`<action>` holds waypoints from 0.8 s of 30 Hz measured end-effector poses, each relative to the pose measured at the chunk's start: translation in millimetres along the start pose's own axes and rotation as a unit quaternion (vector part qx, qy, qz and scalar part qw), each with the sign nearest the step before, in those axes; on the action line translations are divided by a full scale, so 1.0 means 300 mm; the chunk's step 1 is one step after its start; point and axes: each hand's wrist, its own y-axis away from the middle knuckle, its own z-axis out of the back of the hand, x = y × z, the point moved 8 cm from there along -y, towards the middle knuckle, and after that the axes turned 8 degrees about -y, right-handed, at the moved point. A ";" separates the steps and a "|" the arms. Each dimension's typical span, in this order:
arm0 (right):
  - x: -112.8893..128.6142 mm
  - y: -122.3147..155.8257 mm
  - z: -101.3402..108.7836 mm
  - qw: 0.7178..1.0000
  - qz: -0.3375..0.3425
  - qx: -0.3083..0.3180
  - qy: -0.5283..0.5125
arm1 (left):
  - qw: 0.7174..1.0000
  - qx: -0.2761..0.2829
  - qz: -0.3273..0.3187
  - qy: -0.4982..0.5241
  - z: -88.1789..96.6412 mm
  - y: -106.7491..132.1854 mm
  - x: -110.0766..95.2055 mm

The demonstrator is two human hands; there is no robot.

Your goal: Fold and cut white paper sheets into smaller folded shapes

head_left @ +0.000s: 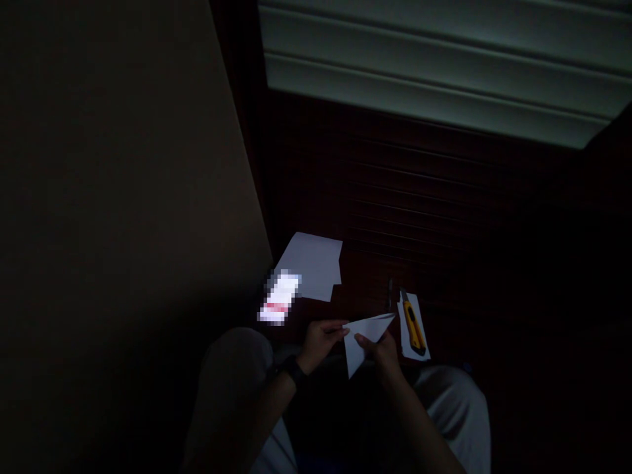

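Observation:
Between my hands is a white sheet of paper (364, 336), folded into a triangle and held above my lap. My left hand (323, 339), with a dark band on its wrist, pinches the paper's left corner. On the right side, my right hand (382, 352) grips the paper with the thumb on its face and the other fingers hidden behind it. A yellow utility knife (413, 329) lies to the right of my right hand, on top of small white papers (425, 349).
Several white sheets (316, 263) lie beyond my left hand, with a lit, blurred-out phone-like screen (280, 299) at their near edge. A thin dark object (390, 293) lies left of the knife. A wall (123, 164) rises on the left; pale slats (419, 66) are ahead. The room is dim.

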 end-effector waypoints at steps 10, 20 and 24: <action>-0.014 -0.006 -0.002 1.000 -0.004 0.010 -0.009 | 0.999 -0.012 0.010 -0.031 0.002 0.004 0.005; -0.001 0.000 0.004 1.000 -0.011 -0.021 -0.002 | 1.000 0.011 -0.016 -0.015 -0.017 0.013 -0.034; 0.004 0.004 0.001 1.000 -0.005 -0.018 -0.005 | 1.000 0.028 -0.011 -0.010 -0.027 0.015 -0.032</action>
